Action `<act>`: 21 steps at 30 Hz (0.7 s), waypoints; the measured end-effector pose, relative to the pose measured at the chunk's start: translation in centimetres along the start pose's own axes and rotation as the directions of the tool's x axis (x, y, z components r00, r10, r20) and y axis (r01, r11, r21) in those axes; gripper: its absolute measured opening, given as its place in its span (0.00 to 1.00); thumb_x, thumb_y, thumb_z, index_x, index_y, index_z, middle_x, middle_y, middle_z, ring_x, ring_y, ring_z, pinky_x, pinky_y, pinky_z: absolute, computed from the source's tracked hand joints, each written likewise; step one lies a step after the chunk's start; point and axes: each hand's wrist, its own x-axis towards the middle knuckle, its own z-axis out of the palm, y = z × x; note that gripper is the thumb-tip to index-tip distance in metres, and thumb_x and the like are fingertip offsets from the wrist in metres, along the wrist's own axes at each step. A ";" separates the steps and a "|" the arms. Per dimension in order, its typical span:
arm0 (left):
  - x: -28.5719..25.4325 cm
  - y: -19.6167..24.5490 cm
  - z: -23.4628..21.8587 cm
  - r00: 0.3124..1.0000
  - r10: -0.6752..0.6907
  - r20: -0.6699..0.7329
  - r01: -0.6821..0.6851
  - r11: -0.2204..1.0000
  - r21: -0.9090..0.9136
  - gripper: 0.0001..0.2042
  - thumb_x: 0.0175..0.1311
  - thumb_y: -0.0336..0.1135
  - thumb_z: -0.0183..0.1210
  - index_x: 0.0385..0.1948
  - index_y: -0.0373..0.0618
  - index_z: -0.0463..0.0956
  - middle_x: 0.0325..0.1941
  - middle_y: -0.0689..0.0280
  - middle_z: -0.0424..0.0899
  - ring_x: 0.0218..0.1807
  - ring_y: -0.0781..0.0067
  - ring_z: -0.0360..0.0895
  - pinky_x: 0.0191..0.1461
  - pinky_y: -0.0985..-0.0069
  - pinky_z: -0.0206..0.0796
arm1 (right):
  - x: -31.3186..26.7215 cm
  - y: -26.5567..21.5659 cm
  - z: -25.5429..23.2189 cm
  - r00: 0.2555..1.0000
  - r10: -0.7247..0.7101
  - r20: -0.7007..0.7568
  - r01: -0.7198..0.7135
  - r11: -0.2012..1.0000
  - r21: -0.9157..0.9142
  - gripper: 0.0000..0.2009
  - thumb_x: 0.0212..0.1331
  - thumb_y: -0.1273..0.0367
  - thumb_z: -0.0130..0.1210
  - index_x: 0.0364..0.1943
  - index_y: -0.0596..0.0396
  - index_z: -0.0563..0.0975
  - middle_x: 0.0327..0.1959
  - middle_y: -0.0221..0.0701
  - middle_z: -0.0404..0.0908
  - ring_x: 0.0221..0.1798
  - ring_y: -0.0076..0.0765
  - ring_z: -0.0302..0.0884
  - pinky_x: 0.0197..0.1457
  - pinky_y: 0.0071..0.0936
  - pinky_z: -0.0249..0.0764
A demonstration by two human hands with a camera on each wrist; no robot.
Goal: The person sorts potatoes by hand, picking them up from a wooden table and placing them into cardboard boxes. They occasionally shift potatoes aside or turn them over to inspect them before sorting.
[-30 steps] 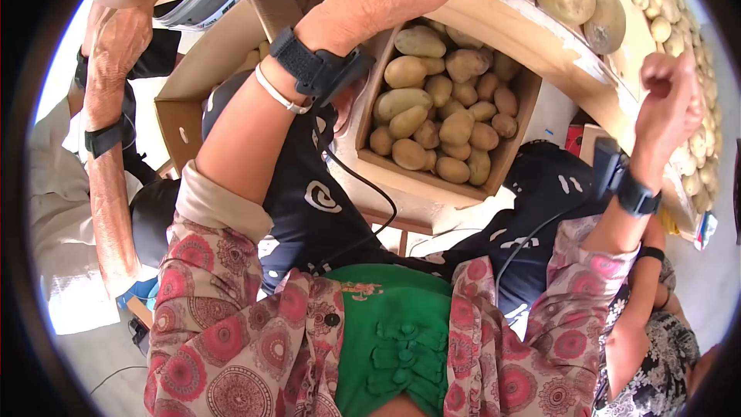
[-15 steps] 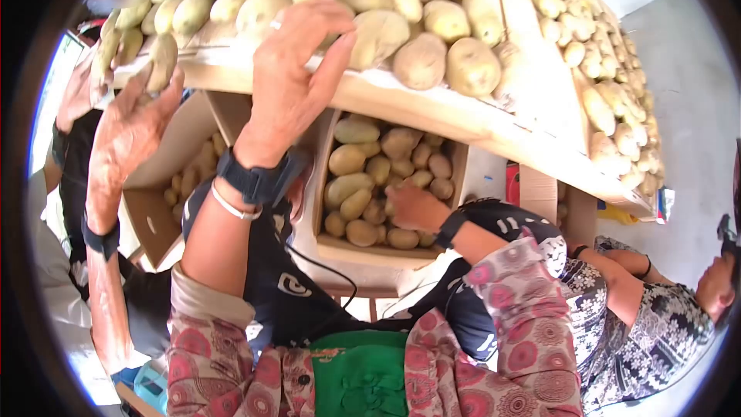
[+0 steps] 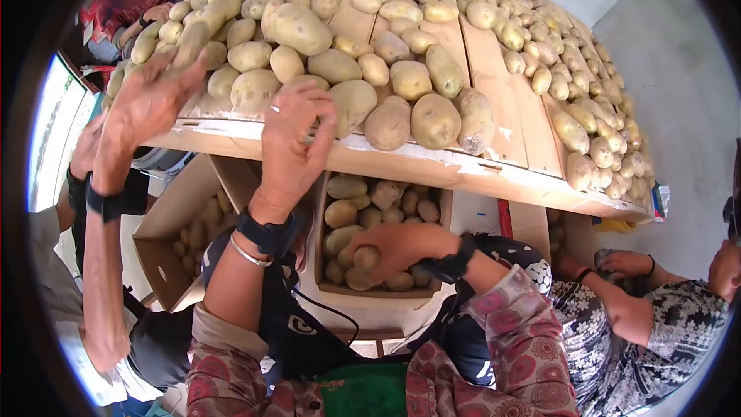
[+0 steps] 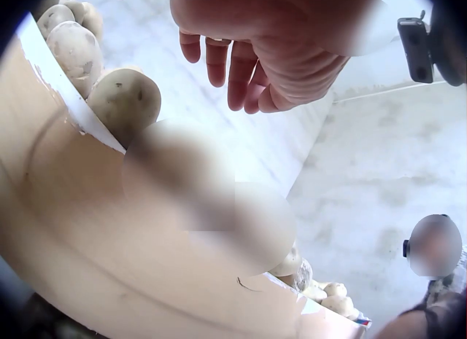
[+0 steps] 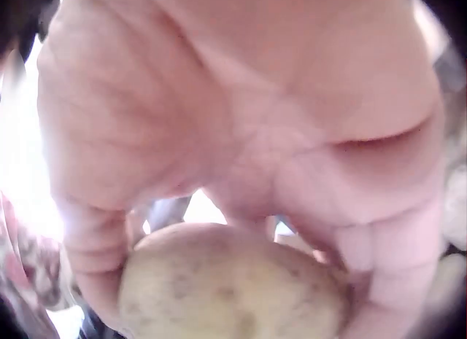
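Below, right hand (image 3: 409,242) grips a potato (image 5: 233,288) over a cardboard box (image 3: 374,293) of potatoes; left hand (image 3: 296,143), fingers loosely bent, holding nothing, hangs beside the tabletop edge (image 3: 432,173).

Kinda roundish potato (image 5: 233,288), pale yellow-tan with little dark specks, held in the right grip (image 3: 405,243), showing up bottom-middle in the right wrist view and just below center in the head view.
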 end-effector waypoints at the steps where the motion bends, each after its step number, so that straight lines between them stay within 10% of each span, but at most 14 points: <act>1: 0.0 0.2 0.2 1.000 -0.006 0.024 0.006 1.000 0.002 0.07 0.51 0.23 0.59 0.32 0.41 0.76 0.40 0.60 0.81 0.51 0.52 0.74 0.56 0.63 0.62 | -1.5 -1.7 -1.7 0.989 -0.147 -0.027 0.146 0.989 -0.013 0.28 0.40 0.58 0.65 0.49 0.53 0.73 0.44 0.39 0.77 0.49 0.43 0.75 0.52 0.31 0.70; 4: -0.3 0.7 1.2 0.998 -0.033 0.049 0.033 0.999 -0.007 0.06 0.51 0.24 0.59 0.32 0.41 0.76 0.39 0.60 0.81 0.52 0.52 0.73 0.56 0.63 0.62 | -7.6 -3.3 -6.0 0.896 -0.390 -0.213 0.428 0.887 0.174 0.27 0.42 0.60 0.65 0.49 0.55 0.73 0.51 0.38 0.74 0.50 0.38 0.75 0.54 0.33 0.71; 7: -0.2 0.7 1.4 0.997 0.019 0.071 -0.019 1.000 -0.002 0.06 0.51 0.24 0.59 0.32 0.41 0.77 0.39 0.60 0.80 0.52 0.52 0.73 0.56 0.62 0.61 | -12.5 -2.3 -9.7 0.572 -0.444 -0.690 0.773 0.575 0.270 0.27 0.48 0.65 0.64 0.54 0.53 0.69 0.53 0.45 0.71 0.49 0.42 0.76 0.48 0.28 0.76; 8: -0.2 0.8 1.6 0.997 0.010 0.078 -0.009 1.000 -0.006 0.06 0.51 0.24 0.59 0.32 0.42 0.77 0.39 0.60 0.80 0.52 0.52 0.73 0.56 0.62 0.61 | -13.5 -2.1 -10.2 0.424 -0.215 -0.880 0.819 0.507 0.270 0.25 0.52 0.65 0.62 0.55 0.53 0.67 0.51 0.42 0.72 0.48 0.39 0.77 0.44 0.23 0.77; 10: 0.0 1.0 2.2 0.997 0.003 0.081 -0.002 1.000 -0.012 0.06 0.51 0.24 0.59 0.32 0.42 0.77 0.39 0.60 0.80 0.52 0.52 0.73 0.56 0.61 0.61 | -14.0 0.0 -13.5 0.141 0.081 -0.987 0.699 0.698 0.157 0.24 0.55 0.65 0.61 0.55 0.52 0.67 0.49 0.38 0.73 0.46 0.33 0.76 0.42 0.24 0.76; 13: 0.0 1.0 2.1 0.997 0.030 0.074 -0.028 0.999 -0.033 0.06 0.51 0.25 0.60 0.31 0.42 0.77 0.39 0.60 0.80 0.52 0.52 0.73 0.56 0.61 0.61 | -12.8 2.5 -17.5 0.047 0.133 -0.990 0.552 0.822 0.137 0.25 0.56 0.65 0.61 0.57 0.50 0.66 0.47 0.33 0.74 0.45 0.29 0.75 0.42 0.26 0.74; 18: 0.5 1.2 1.6 0.998 0.024 0.060 -0.022 0.999 -0.043 0.05 0.52 0.23 0.59 0.31 0.41 0.76 0.39 0.59 0.80 0.52 0.52 0.73 0.55 0.63 0.63 | -10.0 3.1 -19.4 -0.009 0.043 -0.999 0.136 0.990 0.041 0.24 0.60 0.61 0.56 0.57 0.57 0.66 0.48 0.35 0.75 0.51 0.34 0.72 0.56 0.28 0.67; 20: 0.3 1.2 1.7 0.998 0.017 0.065 -0.014 0.999 -0.044 0.05 0.52 0.24 0.59 0.31 0.42 0.76 0.39 0.60 0.80 0.52 0.53 0.73 0.56 0.62 0.62 | -9.4 6.8 -20.8 0.320 0.011 -0.947 -0.360 0.926 -0.111 0.30 0.64 0.54 0.48 0.63 0.61 0.61 0.59 0.45 0.70 0.62 0.46 0.67 0.65 0.33 0.60; 21: 0.3 1.2 1.4 0.998 0.009 0.068 -0.006 0.999 -0.043 0.06 0.51 0.25 0.60 0.31 0.42 0.77 0.39 0.61 0.80 0.53 0.54 0.73 0.57 0.61 0.60 | -10.0 6.3 -19.8 0.434 -0.043 -0.900 -0.274 0.945 -0.178 0.33 0.65 0.51 0.42 0.66 0.62 0.56 0.65 0.52 0.62 0.69 0.49 0.58 0.70 0.35 0.53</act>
